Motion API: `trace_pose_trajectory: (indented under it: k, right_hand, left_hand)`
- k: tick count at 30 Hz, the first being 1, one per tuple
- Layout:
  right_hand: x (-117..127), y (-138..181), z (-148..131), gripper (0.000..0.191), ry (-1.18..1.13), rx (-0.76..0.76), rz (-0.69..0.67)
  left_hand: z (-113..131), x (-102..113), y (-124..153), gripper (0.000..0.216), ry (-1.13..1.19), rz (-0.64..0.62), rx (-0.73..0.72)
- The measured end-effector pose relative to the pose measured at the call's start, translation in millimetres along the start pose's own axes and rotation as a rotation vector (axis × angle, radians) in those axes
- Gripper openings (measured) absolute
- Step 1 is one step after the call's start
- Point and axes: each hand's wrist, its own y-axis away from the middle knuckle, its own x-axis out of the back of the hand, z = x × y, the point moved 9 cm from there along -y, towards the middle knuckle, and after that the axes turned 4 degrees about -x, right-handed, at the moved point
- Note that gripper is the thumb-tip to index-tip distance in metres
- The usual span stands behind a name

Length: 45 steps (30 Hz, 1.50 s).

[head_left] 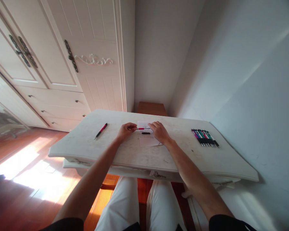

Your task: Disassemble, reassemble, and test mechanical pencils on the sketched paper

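Observation:
Over a sheet of paper with writing on it, my two hands hold the ends of a partly dismantled pen lying crosswise. My left hand pinches its left end, next to a red section. A thin dark length, which looks like the refill, runs from the red section to the fingers of my right hand, closed at that end. My fingers cover both tips. Just below on the paper rests a short black piece, like a pen grip.
A red and black pen lies on the left of the white table. Several pens with coloured barrels are lined up side by side at the right. White cabinets stand beyond, and a wall borders the right side.

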Motion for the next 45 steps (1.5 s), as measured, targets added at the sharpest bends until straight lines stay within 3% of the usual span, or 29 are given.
trace_pose_trajectory:
  k: [14,23,37,45]
  right_hand:
    - [4,1,8,0.038,-0.309,-0.099,0.087]
    - [2,3,16,0.037,-0.345,-0.132,0.124]
    - [-3,2,12,0.039,-0.34,-0.108,0.069]
    - [-6,3,15,0.033,-0.475,-0.116,0.131]
  left_hand:
    - [1,-2,-3,0.026,-0.076,0.001,-0.085]
    - [3,-8,0,0.027,-0.025,-0.054,-0.071]
    - [6,-6,2,0.032,0.001,-0.045,-0.042]
    - [3,-7,1,0.034,0.022,-0.05,-0.04]
